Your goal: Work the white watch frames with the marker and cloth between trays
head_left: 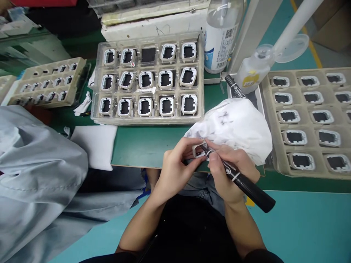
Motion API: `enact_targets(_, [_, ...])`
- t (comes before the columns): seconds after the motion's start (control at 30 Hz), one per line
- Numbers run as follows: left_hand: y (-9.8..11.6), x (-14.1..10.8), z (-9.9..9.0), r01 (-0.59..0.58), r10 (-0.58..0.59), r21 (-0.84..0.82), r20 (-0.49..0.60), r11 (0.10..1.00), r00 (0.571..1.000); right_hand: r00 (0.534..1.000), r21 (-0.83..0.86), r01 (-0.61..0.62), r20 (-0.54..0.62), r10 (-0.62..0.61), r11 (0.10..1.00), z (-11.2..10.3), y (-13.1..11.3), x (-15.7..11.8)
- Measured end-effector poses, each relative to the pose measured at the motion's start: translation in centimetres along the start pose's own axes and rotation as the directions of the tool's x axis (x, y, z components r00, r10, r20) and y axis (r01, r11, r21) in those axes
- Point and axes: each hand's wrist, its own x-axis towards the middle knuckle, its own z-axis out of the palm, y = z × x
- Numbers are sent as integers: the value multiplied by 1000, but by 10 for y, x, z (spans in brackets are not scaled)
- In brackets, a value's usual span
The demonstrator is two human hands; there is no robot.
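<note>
- Green worktop [137, 146] runs across in front of you, above a turquoise floor [307, 226].
- Your left hand [177, 164] is nearly closed, thumb and fingers pinching a small, pale, rounded-square frame [195, 151] just past the worktop's near edge.
- Your right hand [230, 171] is wrapped round a thick black marker [252, 190] with white bands; you have its tip at the pale frame's opening, though whether it touches is too fine to tell. A pale round mark shows on the barrel, too small to read.
- Just beyond your hands lies a crumpled white cloth [236, 124] with dark smudges.
- Behind the cloth you have a second black marker [234, 87], its white printing unreadable at this size.
- Next to that marker stands a small white bottle with a flip lid and a yellow label [251, 81], no words legible.
- Farther back, a large clear bottle [221, 47] carries a blue-and-white label with a QR code, a barcode and lines of small print you cannot make out.
- Ahead of you, a clear plastic tray [148, 120] holds fourteen similar frames in three rows.
- To your right, a beige compartment tray [278, 157] holds more frames.
- On your left, a white foam sheet [95, 144] lies beside a person in grey-blue clothing [38, 164].
</note>
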Motion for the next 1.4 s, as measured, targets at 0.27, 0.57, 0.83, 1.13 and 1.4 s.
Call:
enact_targets(0.27, [1, -3, 0, 17, -16, 72, -16, 997, 1000, 1000, -26, -12, -10, 12, 1000, 0, -1, 1])
enact_targets(0.57, [-2, -8, 0, -35, 42, 182, -36, 983, 998, 986, -130, 166, 25, -164, 978, 4, -6, 10])
enact_targets(0.83, [-1, -9, 2, 21, -10, 153, -74, 988, 997, 986, -134, 164, 37, -161, 977, 3, -6, 12])
enact_targets(1.13, [-4, -12, 0, 7, 4, 137, -76, 990, 997, 993, -96, 119, 12, -118, 988, 3, -7, 10])
enact_targets(1.4, [1, -9, -1, 11, -3, 122, -65, 992, 998, 993, -105, 120, 5, -120, 987, 4, -6, 8])
